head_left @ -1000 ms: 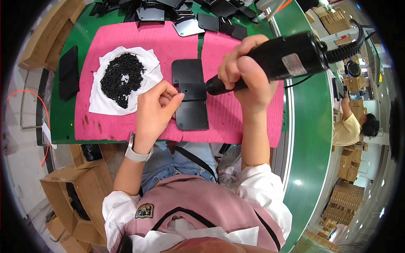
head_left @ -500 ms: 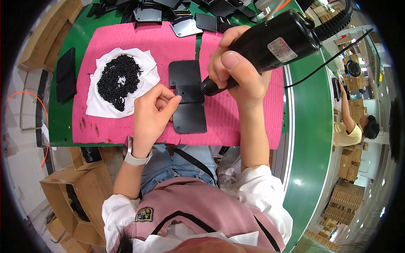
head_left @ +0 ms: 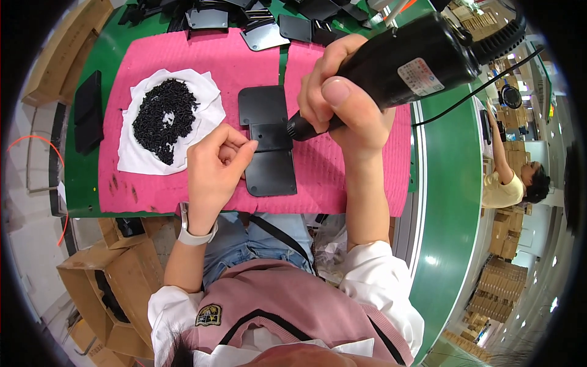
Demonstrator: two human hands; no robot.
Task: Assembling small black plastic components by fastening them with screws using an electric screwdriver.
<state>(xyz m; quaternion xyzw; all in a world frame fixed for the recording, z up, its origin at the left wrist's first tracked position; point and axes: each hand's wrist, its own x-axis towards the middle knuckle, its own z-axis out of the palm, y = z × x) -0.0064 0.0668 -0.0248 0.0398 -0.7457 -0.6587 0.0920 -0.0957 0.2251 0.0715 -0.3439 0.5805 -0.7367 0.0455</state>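
My right hand (head_left: 348,101) is wrapped around a thick black electric screwdriver (head_left: 391,67), which is tilted with its narrow tip pointing down and left. That tip is at the right edge of a black plate assembly (head_left: 272,174), flat panels joined by a narrower middle section. My left hand (head_left: 220,159) rests at the assembly's left edge, thumb and forefinger pinched together at the middle section. Whatever lies between those fingertips is too small to make out. Left of that hand, a white cloth (head_left: 211,98) holds a heap of small black screws (head_left: 162,116).
A pink foam mat (head_left: 147,196) covers part of the green table (head_left: 76,189). Black metal plates (head_left: 208,18) are piled along the far side. More black parts (head_left: 88,113) sit at the left. Cardboard boxes (head_left: 116,293) stand lower left; another person (head_left: 507,183) is at far right.
The mat and parts appear slightly further left in the picture. Both hands keep nearly the same positions relative to the plate assembly, with the screwdriver still at its right edge.
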